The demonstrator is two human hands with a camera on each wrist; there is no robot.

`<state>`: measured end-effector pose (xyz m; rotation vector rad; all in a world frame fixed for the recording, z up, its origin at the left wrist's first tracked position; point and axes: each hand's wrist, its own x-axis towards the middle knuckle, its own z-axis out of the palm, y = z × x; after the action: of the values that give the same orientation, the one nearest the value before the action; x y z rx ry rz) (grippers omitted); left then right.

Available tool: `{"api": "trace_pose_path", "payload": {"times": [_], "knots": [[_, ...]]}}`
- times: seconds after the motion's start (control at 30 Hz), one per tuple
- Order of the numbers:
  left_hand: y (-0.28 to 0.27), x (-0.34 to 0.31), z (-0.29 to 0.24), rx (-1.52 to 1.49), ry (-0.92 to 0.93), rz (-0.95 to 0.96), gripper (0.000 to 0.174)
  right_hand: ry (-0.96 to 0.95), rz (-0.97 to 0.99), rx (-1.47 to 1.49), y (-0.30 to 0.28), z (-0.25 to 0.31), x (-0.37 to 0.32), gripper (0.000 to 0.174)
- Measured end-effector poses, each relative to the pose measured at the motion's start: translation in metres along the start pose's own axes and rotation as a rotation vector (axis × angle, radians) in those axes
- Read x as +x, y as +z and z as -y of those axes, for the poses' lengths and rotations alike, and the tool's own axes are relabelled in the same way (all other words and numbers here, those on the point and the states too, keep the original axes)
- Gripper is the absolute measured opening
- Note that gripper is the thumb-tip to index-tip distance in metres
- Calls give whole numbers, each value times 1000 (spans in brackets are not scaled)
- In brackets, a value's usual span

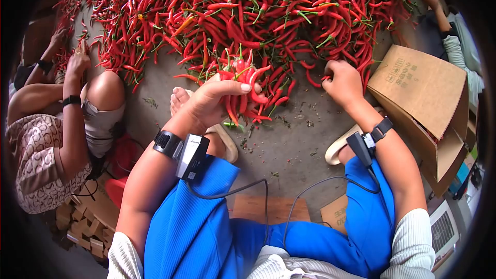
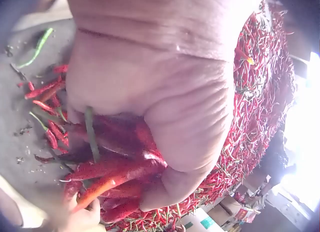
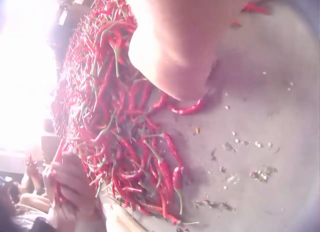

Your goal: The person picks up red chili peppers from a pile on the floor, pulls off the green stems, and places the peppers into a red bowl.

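Note:
My left hand [image 1: 209, 98] grips a bunch of red chili peppers [image 1: 243, 90], thumb across the top and green stems poking out. In the left wrist view the bunch [image 2: 120, 177] fills the space under the palm, its fingers mostly hidden. To the right, my right hand [image 1: 343, 83] is low at the near edge of the chili pile [image 1: 248, 10], fingers curled in, with a bit of red at the fingertips. The right wrist view has a red chili pepper [image 3: 187, 108] right at those fingertips, close over the floor; the pinch itself is mostly hidden by the hand.
A cardboard box [image 1: 413, 85] stands open at the right. Another person [image 1: 62, 124] sits at the left by the pile, and an arm [image 1: 431, 0] reaches in at the far right. Bits of stem and debris dot the grey floor [image 1: 279, 150]. Cables run from both wrists.

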<state>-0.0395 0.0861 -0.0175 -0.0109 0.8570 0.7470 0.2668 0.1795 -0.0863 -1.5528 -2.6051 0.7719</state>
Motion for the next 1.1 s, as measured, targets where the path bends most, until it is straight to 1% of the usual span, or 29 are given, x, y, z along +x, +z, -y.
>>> {"api": "trace_pose_path", "payload": {"times": [0.03, 0.07, 0.17, 0.2, 0.23, 0.27, 0.3, 0.4, 0.43, 0.47, 0.5, 0.57, 0.6, 0.63, 0.67, 0.7, 0.77, 0.8, 0.83, 0.87, 0.9, 0.97, 1.0, 1.07, 1.1], "knots": [[-1, 0, 2, 9, 4, -17, 26, 15, -4, 58, -5, -1, 2, 13], [-2, 0, 3, 17, 9, -35, 25, 153, 61, 175, -11, -2, 3, 14], [-6, 3, 3, 89, -35, 0, 27, 215, 109, 546, -37, 30, 5, 11], [-5, 4, 5, 84, -16, 14, 30, 172, 131, 672, -42, 46, 6, 9], [-3, 7, 8, 81, 3, 28, 33, 114, 157, 750, -49, 65, 7, 9], [-1, 8, 10, 77, 21, 41, 36, 96, 167, 850, -57, 87, 8, 12], [3, 8, 10, 22, 35, 95, 40, -22, 144, 819, -65, 105, 10, 12], [4, 13, 10, -134, 82, 240, 54, -312, 126, 676, -67, 136, 18, 12], [1, 15, 11, -221, 60, 296, 52, -354, 102, 639, -64, 139, 19, 14], [-1, 16, 12, -179, 83, 289, 52, -396, 76, 601, -61, 143, 20, 17], [-1, 17, 10, -136, 106, 283, 51, -361, 52, 677, -61, 149, 20, 19], [-12, 16, 12, -258, 105, 264, 49, -244, 36, 874, -68, 154, 18, 21], [-12, 15, 8, -216, 102, 218, 47, -187, 20, 975, -72, 157, 17, 22], [-11, 12, 3, -173, 102, 172, 46, -171, -75, 997, -68, 153, 16, 17], [-11, 4, -4, -167, 103, 203, 44, -166, -130, 1058, -62, 151, 13, 15], [-15, 6, -3, -178, 158, 224, 44, -161, -188, 1115, -55, 149, 11, 13], [-22, 0, -4, -227, 196, 217, 45, -144, -70, 800, -37, 146, 1, 12], [-26, -2, -4, -256, 214, 250, 45, -262, -100, 645, -10, 147, -5, 10], [-31, -2, -5, -279, 230, 288, 46, -256, 4, 558, 17, 150, -16, 10], [-35, -3, -6, -290, 239, 258, 46, -260, 218, 466, 41, 154, -28, 12], [-30, -8, -6, -252, 297, 186, 45, -309, 312, 370, 63, 160, -39, 10], [-33, -10, -5, -332, 295, 185, 44, -413, 279, 128, 98, 169, -53, 8], [-36, -11, -6, -354, 283, 163, 43, -441, 271, 54, 104, 171, -55, 8], [-41, -15, -4, -328, 272, 125, 42, -504, 350, -54, 112, 167, -65, 5], [-43, -18, -3, -323, 275, 100, 41, -502, 404, -74, 112, 163, -66, 4]]}}
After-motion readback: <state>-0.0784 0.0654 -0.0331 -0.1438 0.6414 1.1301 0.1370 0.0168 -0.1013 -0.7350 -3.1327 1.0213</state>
